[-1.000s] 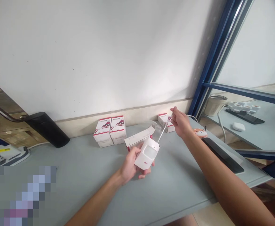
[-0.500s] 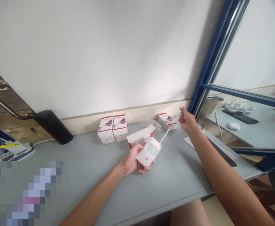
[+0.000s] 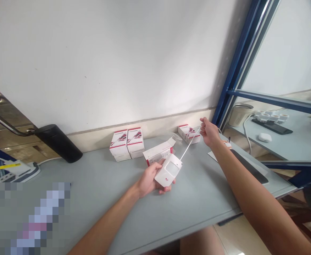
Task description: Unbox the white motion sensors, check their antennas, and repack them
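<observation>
My left hand (image 3: 148, 180) grips a small white plastic device (image 3: 169, 170) with a red mark, held just above the grey table (image 3: 96, 198). A thin silver antenna (image 3: 189, 143) runs from the device's upper corner up and to the right. My right hand (image 3: 210, 132) pinches the far tip of that antenna, drawn out to nearly full length. An open white and red box (image 3: 157, 154) lies right behind the device.
Two closed white and red boxes (image 3: 127, 141) stand by the wall, and another (image 3: 188, 132) lies near my right hand. A black cylinder (image 3: 58, 142) lies at the left. A blue frame post (image 3: 237, 67) rises at the right beside a second table (image 3: 296, 141) with small items.
My right hand has drawn the antenna farther out to the right and away from the device. The device in my left hand has tilted a little and moved slightly right.
</observation>
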Demonstrator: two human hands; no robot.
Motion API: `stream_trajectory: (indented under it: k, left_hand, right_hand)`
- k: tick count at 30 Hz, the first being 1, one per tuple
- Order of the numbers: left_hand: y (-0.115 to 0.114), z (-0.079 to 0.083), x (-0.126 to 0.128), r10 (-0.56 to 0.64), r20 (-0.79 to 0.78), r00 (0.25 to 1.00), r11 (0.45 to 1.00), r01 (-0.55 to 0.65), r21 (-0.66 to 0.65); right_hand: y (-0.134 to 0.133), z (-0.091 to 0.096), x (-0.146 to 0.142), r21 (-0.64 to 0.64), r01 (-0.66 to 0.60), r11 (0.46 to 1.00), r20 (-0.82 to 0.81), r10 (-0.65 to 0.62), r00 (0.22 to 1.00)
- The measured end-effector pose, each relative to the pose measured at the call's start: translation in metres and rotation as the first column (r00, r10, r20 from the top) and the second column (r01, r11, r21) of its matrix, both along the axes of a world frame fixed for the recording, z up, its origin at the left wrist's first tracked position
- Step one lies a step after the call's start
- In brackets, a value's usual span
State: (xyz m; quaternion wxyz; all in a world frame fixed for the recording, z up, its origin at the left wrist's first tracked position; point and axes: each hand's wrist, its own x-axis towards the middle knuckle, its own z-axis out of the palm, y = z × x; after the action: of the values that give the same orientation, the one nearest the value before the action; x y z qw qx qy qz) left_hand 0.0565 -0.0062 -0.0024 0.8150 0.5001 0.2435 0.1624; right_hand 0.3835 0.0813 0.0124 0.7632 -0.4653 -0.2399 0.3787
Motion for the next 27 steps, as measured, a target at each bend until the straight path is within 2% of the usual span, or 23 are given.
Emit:
stream_trajectory:
  k: [5,13,20,27]
  left_hand:
    - [-0.006,0.004,0.003,0.047,-0.039,0.998,0.998,-0.045,0.055]
    - [-0.008,0.002,0.005,0.076,-0.021,0.997,0.996,-0.075,0.041]
    - [-0.006,-0.005,0.005,0.085,0.011,0.996,0.995,-0.086,0.047]
    - [-0.007,-0.007,0.006,0.086,0.078,0.993,0.995,-0.090,0.050]
  right_hand:
    - [0.000,-0.002,-0.006,0.021,-0.010,1.000,0.018,0.010,1.000]
    - [-0.003,0.003,-0.009,0.082,-0.007,0.997,0.042,0.004,0.999]
    - [-0.007,0.010,-0.015,0.153,0.080,0.985,0.077,-0.092,0.993]
    - [-0.010,0.016,-0.016,0.152,0.119,0.981,0.100,-0.135,0.986]
